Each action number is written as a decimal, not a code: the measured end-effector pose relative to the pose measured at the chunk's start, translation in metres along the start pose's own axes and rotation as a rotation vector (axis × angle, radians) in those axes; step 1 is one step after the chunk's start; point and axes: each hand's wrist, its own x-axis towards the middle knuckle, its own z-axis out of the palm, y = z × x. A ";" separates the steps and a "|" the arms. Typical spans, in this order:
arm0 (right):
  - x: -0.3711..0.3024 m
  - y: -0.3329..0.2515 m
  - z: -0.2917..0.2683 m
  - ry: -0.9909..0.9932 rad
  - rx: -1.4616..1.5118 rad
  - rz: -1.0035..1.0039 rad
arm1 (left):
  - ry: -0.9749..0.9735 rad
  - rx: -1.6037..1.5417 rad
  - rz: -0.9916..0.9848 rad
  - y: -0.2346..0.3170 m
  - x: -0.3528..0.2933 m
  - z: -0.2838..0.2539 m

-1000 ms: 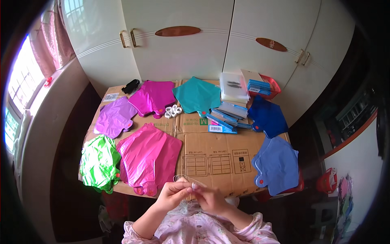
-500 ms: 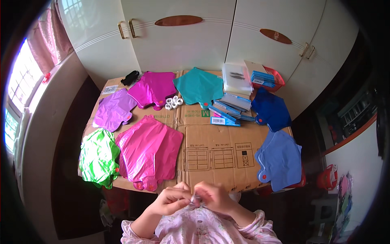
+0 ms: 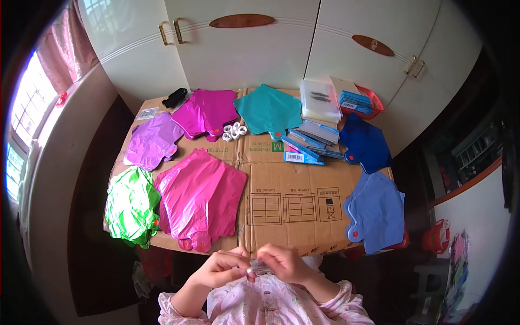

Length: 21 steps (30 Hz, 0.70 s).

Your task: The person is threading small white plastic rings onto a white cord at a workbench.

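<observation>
At the near edge of the table, in front of my chest, my left hand (image 3: 223, 267) pinches a small whitish piece (image 3: 251, 270) between thumb and fingers. Close beside it, my right hand (image 3: 284, 264) has its fingers curled and slightly blurred, at a thin see-through strip (image 3: 261, 266) that runs from the whitish piece. What kind of thing this is cannot be made out. Nearest to the hands on the table lies a stack of shiny pink flat foil balloons (image 3: 201, 197), with rounded tabs toward me.
Cardboard (image 3: 281, 181) covers the table. More foil stacks lie around it: green (image 3: 131, 203), lilac (image 3: 153, 140), magenta (image 3: 205, 112), teal (image 3: 268, 111), navy (image 3: 368, 142), light blue (image 3: 376, 208). Several small white rolls (image 3: 234, 130), blue-edged packets (image 3: 311, 142) and clear bags (image 3: 319, 102) sit farther back.
The whitish piece in my left hand has shifted slightly left and down, and more of the see-through strip shows between my hands. The view has tilted slightly.
</observation>
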 end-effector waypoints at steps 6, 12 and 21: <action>-0.007 0.002 0.006 -0.016 0.192 0.052 | 0.065 0.443 -0.084 0.004 -0.004 -0.002; -0.006 0.007 0.016 -0.093 0.137 -0.058 | 0.087 0.814 -0.085 0.015 0.001 -0.001; -0.001 0.010 0.017 -0.094 -0.094 -0.195 | 0.059 0.749 -0.150 0.013 -0.009 -0.005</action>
